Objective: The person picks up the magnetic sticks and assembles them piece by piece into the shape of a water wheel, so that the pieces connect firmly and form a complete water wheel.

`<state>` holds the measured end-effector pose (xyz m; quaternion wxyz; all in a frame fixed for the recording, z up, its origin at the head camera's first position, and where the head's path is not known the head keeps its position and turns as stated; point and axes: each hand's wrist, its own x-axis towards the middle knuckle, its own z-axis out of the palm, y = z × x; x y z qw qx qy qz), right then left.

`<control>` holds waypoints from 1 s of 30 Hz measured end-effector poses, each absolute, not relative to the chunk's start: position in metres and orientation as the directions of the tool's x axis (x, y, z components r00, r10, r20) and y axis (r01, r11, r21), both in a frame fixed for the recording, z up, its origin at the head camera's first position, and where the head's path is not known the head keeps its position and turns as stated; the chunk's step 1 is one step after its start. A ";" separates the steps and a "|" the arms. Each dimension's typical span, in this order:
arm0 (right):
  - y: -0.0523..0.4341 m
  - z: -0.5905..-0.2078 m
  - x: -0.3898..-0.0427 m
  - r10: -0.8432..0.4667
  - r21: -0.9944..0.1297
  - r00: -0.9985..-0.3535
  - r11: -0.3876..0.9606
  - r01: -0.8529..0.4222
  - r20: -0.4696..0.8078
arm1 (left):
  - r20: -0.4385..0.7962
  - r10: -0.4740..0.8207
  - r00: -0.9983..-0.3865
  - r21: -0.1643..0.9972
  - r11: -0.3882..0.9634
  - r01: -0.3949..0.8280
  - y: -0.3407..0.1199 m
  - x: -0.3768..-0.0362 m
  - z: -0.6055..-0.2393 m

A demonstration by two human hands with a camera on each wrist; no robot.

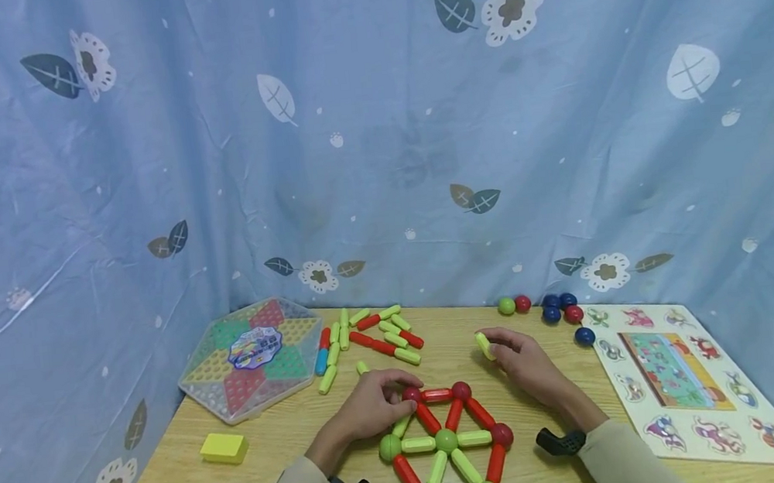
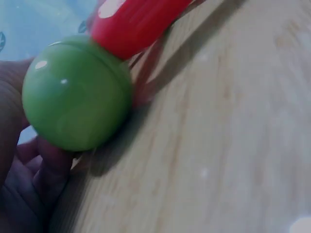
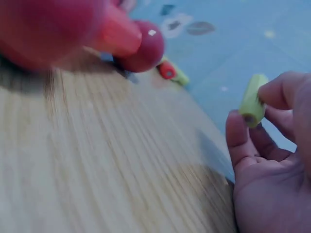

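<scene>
On the table lies a hexagon of magnetic rods and balls, with a green ball (image 1: 446, 441) at its centre and coloured rods as spokes and sides. My left hand (image 1: 378, 404) holds the dark red ball (image 1: 412, 394) at its upper-left corner, partly covering it. Just below that hand is the left corner's green ball (image 1: 391, 448), which looms large in the left wrist view with a red rod (image 2: 138, 24) attached. To the right of the hexagon, my right hand (image 1: 526, 362) pinches a yellow-green magnetic rod (image 3: 252, 101) between thumb and fingers, raised off the table.
Loose rods (image 1: 372, 344) in red, yellow-green and blue lie behind the left hand. Spare balls (image 1: 552, 314) sit at the back right. A hexagonal game board (image 1: 251, 359) and a yellow block (image 1: 224, 448) are at left, a picture puzzle board (image 1: 714, 439) at right.
</scene>
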<state>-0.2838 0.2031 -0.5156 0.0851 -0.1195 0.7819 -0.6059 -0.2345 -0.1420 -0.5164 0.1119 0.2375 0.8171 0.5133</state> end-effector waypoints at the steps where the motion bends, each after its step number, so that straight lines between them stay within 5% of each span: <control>1: 0.206 -0.516 -0.281 -0.272 -0.985 -0.962 0.165 -0.056 0.009 | 0.064 0.485 -0.872 0.890 0.367 0.269 -0.141 -0.234 -0.516; 7: 0.212 -0.500 -0.268 -0.352 -0.983 -0.928 -0.171 -0.063 0.120 | 0.029 0.412 -0.911 0.918 0.349 0.187 -0.139 -0.232 -0.516; 14: 0.189 -0.462 -0.243 -0.477 -0.971 -0.854 -0.001 -0.238 0.209 | 0.027 0.403 -0.915 0.920 0.348 0.180 -0.138 -0.230 -0.515; 23: 0.163 -0.460 -0.225 -0.672 -0.936 -0.704 0.044 -0.349 0.231 | 0.035 0.407 -0.913 0.918 0.348 0.190 -0.139 -0.230 -0.516; 30: 0.156 -0.476 -0.225 -0.704 -0.902 -0.689 0.169 -0.398 0.172 | 0.037 0.414 -0.910 0.920 0.342 0.193 -0.138 -0.230 -0.517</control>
